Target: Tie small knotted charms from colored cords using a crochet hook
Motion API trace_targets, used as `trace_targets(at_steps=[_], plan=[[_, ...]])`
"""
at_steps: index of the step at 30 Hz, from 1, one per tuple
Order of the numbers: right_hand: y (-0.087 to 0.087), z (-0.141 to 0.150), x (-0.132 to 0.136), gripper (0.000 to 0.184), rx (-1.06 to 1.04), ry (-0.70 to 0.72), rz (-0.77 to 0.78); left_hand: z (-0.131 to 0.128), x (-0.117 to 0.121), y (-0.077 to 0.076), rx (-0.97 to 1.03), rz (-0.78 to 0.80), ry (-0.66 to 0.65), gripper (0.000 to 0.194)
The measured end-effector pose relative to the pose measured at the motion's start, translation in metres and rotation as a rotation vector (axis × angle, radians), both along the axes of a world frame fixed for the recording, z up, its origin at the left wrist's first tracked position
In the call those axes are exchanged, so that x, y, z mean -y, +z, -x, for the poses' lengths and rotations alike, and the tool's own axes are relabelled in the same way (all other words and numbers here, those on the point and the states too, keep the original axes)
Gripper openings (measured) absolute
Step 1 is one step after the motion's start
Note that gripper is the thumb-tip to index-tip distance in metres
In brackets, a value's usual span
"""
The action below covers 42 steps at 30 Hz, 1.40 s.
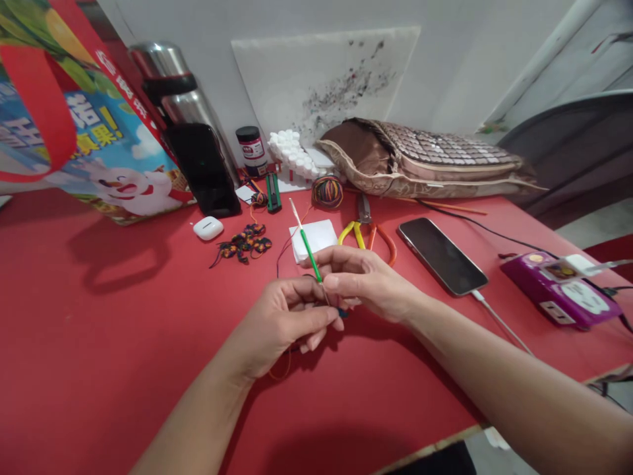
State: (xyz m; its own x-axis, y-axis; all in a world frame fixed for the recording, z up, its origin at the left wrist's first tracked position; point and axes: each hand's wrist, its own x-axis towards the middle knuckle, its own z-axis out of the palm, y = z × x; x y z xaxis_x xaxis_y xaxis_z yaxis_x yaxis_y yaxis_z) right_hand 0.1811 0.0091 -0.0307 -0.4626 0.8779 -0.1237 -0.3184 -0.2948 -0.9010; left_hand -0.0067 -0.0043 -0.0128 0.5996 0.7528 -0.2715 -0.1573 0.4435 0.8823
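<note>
My right hand [370, 280] is closed on a crochet hook [307, 244] with a green handle, its pale end pointing up and away. My left hand [287, 313] pinches a small dark bit of crochet work [342, 313] at the fingertips, mostly hidden by the fingers. Both hands meet just above the red table [148, 330]. A thin strand of yarn [281, 376] loops below my left hand. Beyond them sit a multicoloured ball of yarn [327, 192] and some dark, colourful crocheted pieces [246, 243].
White paper [315, 239] and pliers [364, 227] lie past my hands. To the right are a phone [442, 254] on a cable and a purple power strip [561, 290]. A cushion [430, 158], a steel flask [190, 99], another phone [202, 168] and a bag [109, 145] stand behind.
</note>
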Motion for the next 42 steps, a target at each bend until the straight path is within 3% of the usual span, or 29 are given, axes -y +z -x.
trace_targets(at_steps=[4,14,19,29,35,42], plan=[[0.001,0.001,0.0,0.039,-0.036,0.038,0.012,-0.003,0.003,-0.001,-0.052,0.002,-0.034,0.004],[0.004,0.0,-0.002,0.035,-0.113,-0.075,0.089,-0.004,0.004,-0.001,-0.025,0.016,-0.003,0.018],[0.003,-0.001,-0.001,0.033,-0.135,-0.113,0.041,-0.005,0.004,0.0,0.015,0.005,0.073,0.01],[0.006,-0.002,0.0,0.024,-0.075,-0.241,-0.1,-0.004,0.003,0.001,-0.042,-0.075,0.178,0.022],[0.007,-0.001,0.002,0.018,-0.068,-0.222,-0.133,-0.006,0.004,0.003,-0.136,-0.136,0.211,0.02],[0.005,0.001,0.003,0.02,-0.049,-0.192,-0.135,-0.013,0.004,0.008,-0.256,-0.308,0.366,0.017]])
